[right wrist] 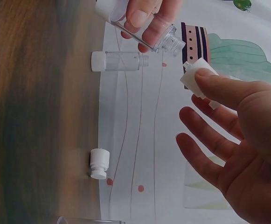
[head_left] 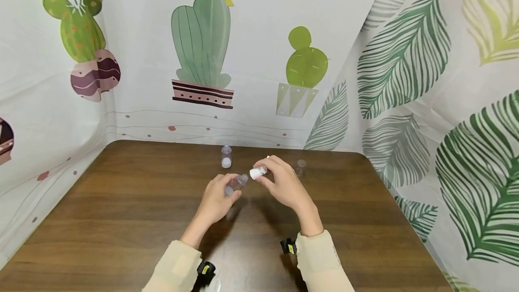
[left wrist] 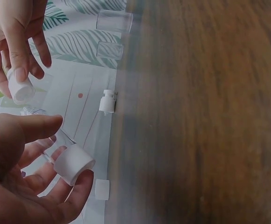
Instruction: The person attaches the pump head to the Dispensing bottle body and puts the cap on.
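Observation:
My left hand grips a clear bottle with a white base, tilted so its open threaded neck points up and to the right. Between thumb and fingers, my right hand pinches a white pump head, its underside towards that neck. A small gap separates the two in the right wrist view, where the remaining right fingers spread loosely. Behind the left hand stands a second clear bottle with a white base and a bare neck. A second white pump head stands on the table, mostly hidden by my right hand in the head view.
Two clear caps, a larger one and a smaller one, stand on the brown wooden table beyond my right hand. A white cloth printed with cacti and leaves hangs along the table's back and sides.

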The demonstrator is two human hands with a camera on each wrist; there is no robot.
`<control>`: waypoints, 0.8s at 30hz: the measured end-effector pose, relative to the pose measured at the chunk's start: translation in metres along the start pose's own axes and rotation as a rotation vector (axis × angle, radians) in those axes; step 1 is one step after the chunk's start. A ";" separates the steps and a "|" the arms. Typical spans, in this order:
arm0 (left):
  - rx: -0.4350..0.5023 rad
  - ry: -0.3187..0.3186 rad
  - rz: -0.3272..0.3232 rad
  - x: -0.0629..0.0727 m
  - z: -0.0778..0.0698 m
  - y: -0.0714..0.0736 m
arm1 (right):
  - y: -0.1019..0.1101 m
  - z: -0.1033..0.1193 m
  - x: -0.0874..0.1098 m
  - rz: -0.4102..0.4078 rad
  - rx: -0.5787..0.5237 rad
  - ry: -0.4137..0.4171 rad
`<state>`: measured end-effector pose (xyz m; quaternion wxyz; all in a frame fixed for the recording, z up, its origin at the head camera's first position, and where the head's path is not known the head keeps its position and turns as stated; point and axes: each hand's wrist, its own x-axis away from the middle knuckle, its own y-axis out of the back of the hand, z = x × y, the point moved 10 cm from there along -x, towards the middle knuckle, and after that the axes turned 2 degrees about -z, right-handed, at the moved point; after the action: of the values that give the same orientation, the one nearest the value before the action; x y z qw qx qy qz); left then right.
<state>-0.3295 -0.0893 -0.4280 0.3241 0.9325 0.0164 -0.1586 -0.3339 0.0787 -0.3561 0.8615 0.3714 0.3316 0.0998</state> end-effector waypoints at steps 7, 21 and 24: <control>-0.013 -0.003 0.010 0.000 -0.002 -0.001 | -0.002 0.002 0.000 0.013 0.002 -0.002; -0.023 -0.027 0.014 0.002 -0.009 -0.002 | -0.006 0.003 0.001 0.038 -0.019 -0.008; -0.026 -0.044 0.008 0.002 -0.010 -0.002 | -0.006 0.004 0.001 0.039 -0.005 -0.001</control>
<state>-0.3252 -0.0813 -0.4221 0.3371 0.9246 0.0077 -0.1774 -0.3315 0.0722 -0.3590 0.8605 0.3756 0.3236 0.1173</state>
